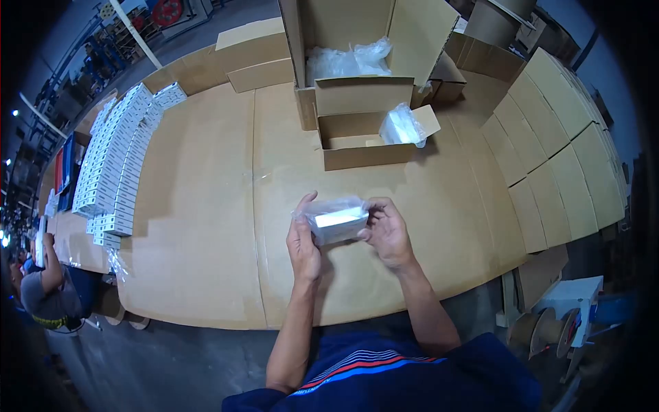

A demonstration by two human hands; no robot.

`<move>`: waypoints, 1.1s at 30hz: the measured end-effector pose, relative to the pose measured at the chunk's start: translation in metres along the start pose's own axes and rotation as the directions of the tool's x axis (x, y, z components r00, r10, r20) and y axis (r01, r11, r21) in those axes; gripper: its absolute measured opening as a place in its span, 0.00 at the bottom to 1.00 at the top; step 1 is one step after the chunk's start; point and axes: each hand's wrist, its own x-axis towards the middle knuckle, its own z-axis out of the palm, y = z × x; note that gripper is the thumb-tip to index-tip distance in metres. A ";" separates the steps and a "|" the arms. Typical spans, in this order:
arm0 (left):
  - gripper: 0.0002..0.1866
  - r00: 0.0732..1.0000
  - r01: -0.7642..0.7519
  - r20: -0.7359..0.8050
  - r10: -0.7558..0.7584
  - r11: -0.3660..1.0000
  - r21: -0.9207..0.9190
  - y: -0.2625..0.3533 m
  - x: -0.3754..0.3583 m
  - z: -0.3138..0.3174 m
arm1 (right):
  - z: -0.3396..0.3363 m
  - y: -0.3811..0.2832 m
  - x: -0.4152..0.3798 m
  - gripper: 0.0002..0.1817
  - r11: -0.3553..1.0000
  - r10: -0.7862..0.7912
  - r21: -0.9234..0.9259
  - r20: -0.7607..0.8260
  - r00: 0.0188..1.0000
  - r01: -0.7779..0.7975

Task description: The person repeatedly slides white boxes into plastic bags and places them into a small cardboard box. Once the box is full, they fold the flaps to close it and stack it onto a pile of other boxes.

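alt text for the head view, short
Both hands, left hand and right hand, hold a small white box in a clear plastic bag over a cardboard-covered table. Open cartons stand beyond; rows of white boxes lie at left.

It was a factory packing floor: a cardboard-covered table (206, 226), rows of small white boxes (113, 161) at left, open cartons (357, 82) top centre, machinery (165, 10) at upper left
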 end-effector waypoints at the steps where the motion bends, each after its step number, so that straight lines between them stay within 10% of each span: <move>1: 0.30 1.000 0.015 0.015 -0.015 1.000 0.001 0.000 0.000 0.000 | 0.010 -0.001 0.001 0.17 1.000 -0.007 -0.006 -0.068 0.998 0.006; 6: 0.34 0.999 0.034 0.001 -0.034 0.994 0.102 0.001 -0.005 0.008 | 0.003 0.020 -0.006 0.13 0.989 -0.050 -0.142 -0.120 0.992 0.033; 11: 0.16 0.996 -0.091 0.020 0.089 0.968 0.234 0.012 -0.017 0.023 | 0.006 0.013 -0.002 0.10 0.982 -0.102 -0.170 -0.084 0.991 0.087; 21: 0.15 0.979 0.174 -0.133 -0.157 0.975 0.135 -0.009 -0.013 0.015 | 0.025 -0.010 0.003 0.08 0.935 0.006 -0.333 -0.326 0.945 -0.120; 26: 0.17 0.979 0.135 -0.165 -0.117 0.986 0.102 0.005 -0.008 0.021 | 0.014 -0.022 0.001 0.18 0.711 -0.238 -0.664 0.083 0.968 0.232; 33: 0.23 0.988 0.106 -0.115 -0.099 0.993 0.058 0.009 -0.004 0.020 | 0.010 -0.031 0.002 0.22 0.608 -0.033 -0.772 0.210 0.977 0.187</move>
